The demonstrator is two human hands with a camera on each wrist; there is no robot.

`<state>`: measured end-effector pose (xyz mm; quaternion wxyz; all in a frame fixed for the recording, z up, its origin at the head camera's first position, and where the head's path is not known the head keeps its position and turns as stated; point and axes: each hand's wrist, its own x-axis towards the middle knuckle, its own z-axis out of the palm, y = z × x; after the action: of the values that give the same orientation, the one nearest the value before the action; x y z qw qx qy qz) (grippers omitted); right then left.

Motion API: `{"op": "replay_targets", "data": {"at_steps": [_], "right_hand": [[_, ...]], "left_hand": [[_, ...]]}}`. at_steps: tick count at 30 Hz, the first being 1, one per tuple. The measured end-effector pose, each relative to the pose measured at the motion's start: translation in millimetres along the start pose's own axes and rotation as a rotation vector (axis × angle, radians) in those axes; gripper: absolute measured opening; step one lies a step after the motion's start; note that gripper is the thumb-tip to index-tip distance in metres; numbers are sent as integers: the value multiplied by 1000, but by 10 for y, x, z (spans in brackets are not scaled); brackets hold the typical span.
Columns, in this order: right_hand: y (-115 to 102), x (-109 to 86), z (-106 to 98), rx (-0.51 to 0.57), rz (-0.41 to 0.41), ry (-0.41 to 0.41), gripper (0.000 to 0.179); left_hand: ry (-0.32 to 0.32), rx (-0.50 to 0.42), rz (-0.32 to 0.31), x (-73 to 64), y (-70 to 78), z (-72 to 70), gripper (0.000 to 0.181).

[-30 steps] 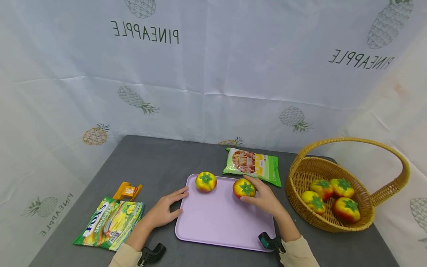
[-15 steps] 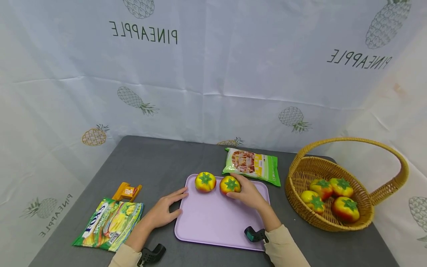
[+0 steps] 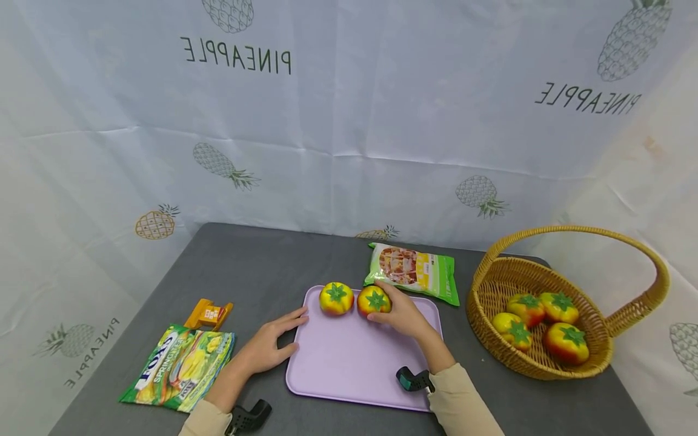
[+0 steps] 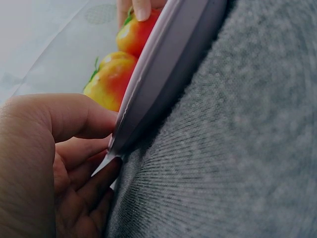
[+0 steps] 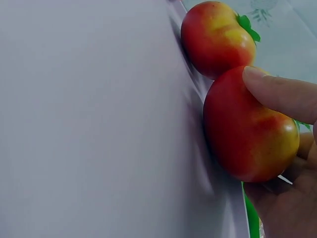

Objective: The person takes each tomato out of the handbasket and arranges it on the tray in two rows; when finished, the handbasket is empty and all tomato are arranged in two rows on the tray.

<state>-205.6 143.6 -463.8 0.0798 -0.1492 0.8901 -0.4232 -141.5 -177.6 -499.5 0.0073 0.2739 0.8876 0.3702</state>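
Gripping fruit (image 3: pixel 373 301) in curled right hand (image 3: pixel 405 312), just shifted left, pairing with twin fruit (image 3: pixel 336 298); touching tray (image 3: pixel 351 369) with relaxed left hand (image 3: pixel 267 345).

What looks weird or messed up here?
The word PINEAPPLE on the hanging cloth reads backwards, like in a mirror, which is odd. I see nothing spilled or broken: one fruit sits on the tray beside a second fruit in the right hand's grip.

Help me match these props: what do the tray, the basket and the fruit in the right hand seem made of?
Tray: probably satin plastic, from its even lilac colour and rounded rim.
Basket: wicker or woven imitation, slightly glossy, from its interlaced strands.
Held fruit: possibly painted plastic or foam, glossy, from its bright highlights.
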Motion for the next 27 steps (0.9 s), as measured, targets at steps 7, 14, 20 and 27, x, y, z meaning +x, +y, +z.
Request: {"op": "replay_targets", "data": {"at_steps": [7, 14, 20, 27], "right_hand": [[19, 2, -5, 17, 5, -5, 82], [31, 4, -26, 35, 15, -4, 84], [15, -37, -73, 28, 17, 7, 85], [33, -162, -203, 14, -30, 39, 83]], "left_hand": [[0, 13, 5, -9, -9, 10, 52], [-1, 6, 0, -7, -10, 18, 52], [21, 15, 17, -2, -24, 35, 52], [30, 23, 10, -8, -30, 35, 52]]}}
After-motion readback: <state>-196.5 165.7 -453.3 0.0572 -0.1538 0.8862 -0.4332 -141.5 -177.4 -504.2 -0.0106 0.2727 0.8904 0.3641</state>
